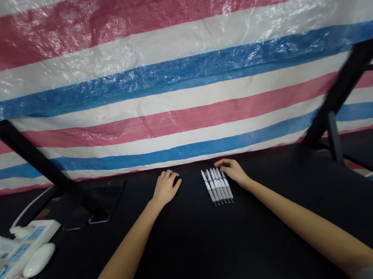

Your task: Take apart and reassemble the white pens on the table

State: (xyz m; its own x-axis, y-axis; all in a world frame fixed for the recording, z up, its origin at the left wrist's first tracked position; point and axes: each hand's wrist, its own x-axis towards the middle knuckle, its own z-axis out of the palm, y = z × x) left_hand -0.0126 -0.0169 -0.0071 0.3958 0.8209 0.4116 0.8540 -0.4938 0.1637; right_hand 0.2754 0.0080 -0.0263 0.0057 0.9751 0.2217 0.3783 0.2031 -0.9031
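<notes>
A row of several white-and-grey click pens lies side by side on the black table, their ends roughly level. My right hand is at the far right corner of this row. Its index finger stretches out along the pens' far ends, and the thumb is close to the top of the rightmost pen; whether it touches is hard to make out. To the left of the pens, apart from them, my left hand lies palm down on the table with nothing in it, fingers loosely spread.
A white power strip with plugs and a white computer mouse are on the left. Dark phone-like slabs lie beside the left black frame leg. Another black leg slants at right. A striped plastic sheet hangs behind.
</notes>
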